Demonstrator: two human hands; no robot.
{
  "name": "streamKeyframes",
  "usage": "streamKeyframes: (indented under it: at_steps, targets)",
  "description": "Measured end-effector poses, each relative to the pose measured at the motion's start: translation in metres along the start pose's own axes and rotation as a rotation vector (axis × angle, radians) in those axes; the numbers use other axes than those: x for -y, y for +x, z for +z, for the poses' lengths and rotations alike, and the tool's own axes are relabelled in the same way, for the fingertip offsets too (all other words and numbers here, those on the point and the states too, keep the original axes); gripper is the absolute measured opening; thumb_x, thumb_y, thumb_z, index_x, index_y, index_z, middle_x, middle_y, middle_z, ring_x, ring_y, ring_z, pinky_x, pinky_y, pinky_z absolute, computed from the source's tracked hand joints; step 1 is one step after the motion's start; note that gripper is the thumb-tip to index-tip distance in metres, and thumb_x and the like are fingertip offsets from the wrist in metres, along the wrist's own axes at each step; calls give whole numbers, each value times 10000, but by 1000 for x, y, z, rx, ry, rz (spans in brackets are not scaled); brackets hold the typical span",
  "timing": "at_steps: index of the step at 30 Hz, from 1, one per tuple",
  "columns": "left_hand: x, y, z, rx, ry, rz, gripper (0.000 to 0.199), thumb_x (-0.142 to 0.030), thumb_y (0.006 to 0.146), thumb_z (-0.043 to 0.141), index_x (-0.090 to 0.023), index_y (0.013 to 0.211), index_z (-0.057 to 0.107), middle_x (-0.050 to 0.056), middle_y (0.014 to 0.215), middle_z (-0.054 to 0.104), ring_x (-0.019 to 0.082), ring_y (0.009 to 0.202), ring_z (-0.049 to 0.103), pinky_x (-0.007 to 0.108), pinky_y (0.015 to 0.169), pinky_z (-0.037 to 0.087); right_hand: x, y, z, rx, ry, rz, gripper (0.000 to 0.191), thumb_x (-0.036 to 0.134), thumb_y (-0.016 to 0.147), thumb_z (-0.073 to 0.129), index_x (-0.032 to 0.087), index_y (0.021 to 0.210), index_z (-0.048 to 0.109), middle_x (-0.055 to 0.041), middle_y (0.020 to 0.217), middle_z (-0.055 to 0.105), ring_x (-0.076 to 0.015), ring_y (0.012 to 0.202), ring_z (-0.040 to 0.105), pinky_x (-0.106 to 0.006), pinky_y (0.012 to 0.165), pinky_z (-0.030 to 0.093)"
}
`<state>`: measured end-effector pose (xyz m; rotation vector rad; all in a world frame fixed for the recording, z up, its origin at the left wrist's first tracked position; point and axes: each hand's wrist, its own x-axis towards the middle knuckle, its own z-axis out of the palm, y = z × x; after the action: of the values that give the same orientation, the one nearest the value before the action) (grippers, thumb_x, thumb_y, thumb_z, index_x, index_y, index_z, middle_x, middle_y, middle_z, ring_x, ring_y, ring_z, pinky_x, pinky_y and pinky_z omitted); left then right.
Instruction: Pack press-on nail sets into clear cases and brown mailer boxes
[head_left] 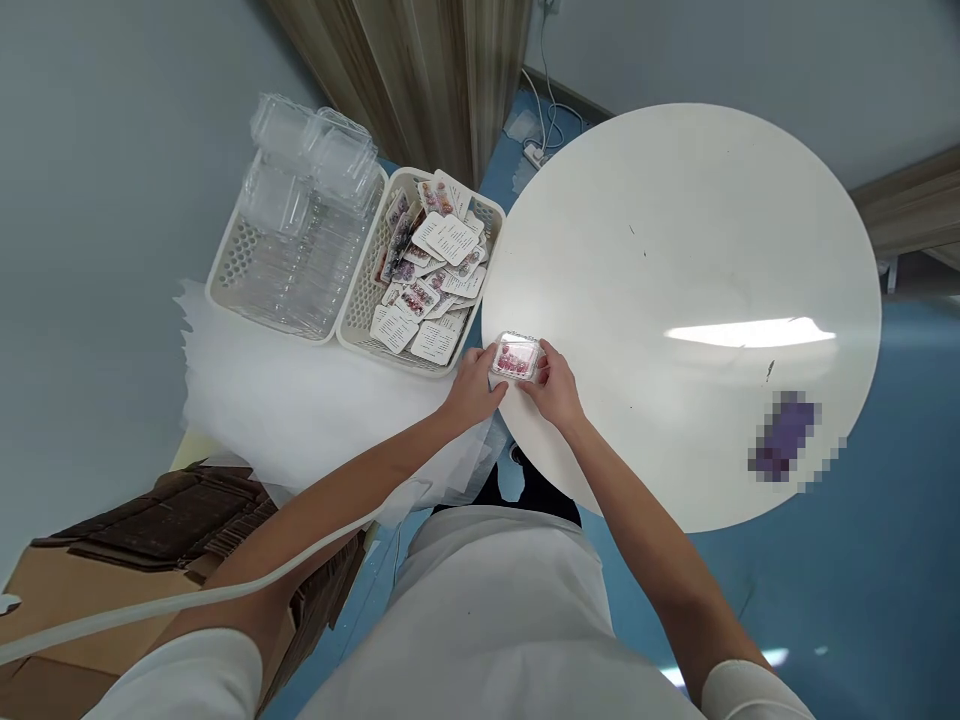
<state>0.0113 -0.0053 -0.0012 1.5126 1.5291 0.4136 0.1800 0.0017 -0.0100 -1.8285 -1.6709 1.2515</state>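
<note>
A small clear plastic box (pixel 516 356) with pink-red pieces inside is held between both hands at the left edge of the round white table (pixel 697 230). My left hand (pixel 476 387) grips its left side, thumb at the lower corner. On the right side, my right hand (pixel 555 387) holds it with fingers at the edge and thumb below. Left of the table, a white basket (pixel 360 310) holds many printed cards (pixel 452 238). Beside it stands another white basket (pixel 225 275) with stacked clear plastic boxes (pixel 300 270).
White sheets (pixel 300 420) lie below the baskets. Cardboard (pixel 105 600) is stacked at lower left, and a white hose (pixel 247 590) crosses my left arm. A pixelated purple item (pixel 785 437) lies on the table's right. Cables and a power strip (pixel 534 155) are behind.
</note>
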Motion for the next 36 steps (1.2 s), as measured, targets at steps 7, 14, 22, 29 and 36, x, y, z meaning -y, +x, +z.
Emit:
streamKeyframes:
  at_steps: [7,14,22,29,36]
  targets:
    - [3,-4,5,74,-54,-39,746,-324,736,520,-183,1361,137,122,1158,332,264,1076,384,405,846,399,2,-3,4,2,25,46,788,235,668,609,237,1343,201,-70,1054,432,-135,709,472,-353,710,467]
    - [5,0,9,41,-88,-10,760,-294,720,537,-191,1359,138,126,1195,296,277,1154,317,434,895,375,5,-4,6,-12,25,63,793,247,665,611,255,1338,192,-74,1071,420,-140,709,480,-366,694,471]
    - [9,-1,16,-22,-97,19,785,-313,719,555,-201,1359,114,128,1235,285,296,1194,271,464,932,336,-2,-5,9,-18,37,44,886,264,646,629,268,1362,107,-66,1080,397,-140,735,467,-358,685,480]
    - [7,-7,12,-21,-167,-59,800,-376,730,547,-209,1371,97,131,1299,285,258,1147,371,404,900,388,-10,-21,3,-14,179,30,938,321,645,646,300,1365,46,-61,1159,354,-136,832,481,-325,754,482]
    - [-10,-36,2,15,-182,-123,730,-442,724,545,-206,1340,233,119,1336,345,262,1190,385,392,934,370,-16,-57,-18,-4,153,13,844,348,686,593,283,1366,96,-82,1199,372,-157,852,505,-331,734,488]
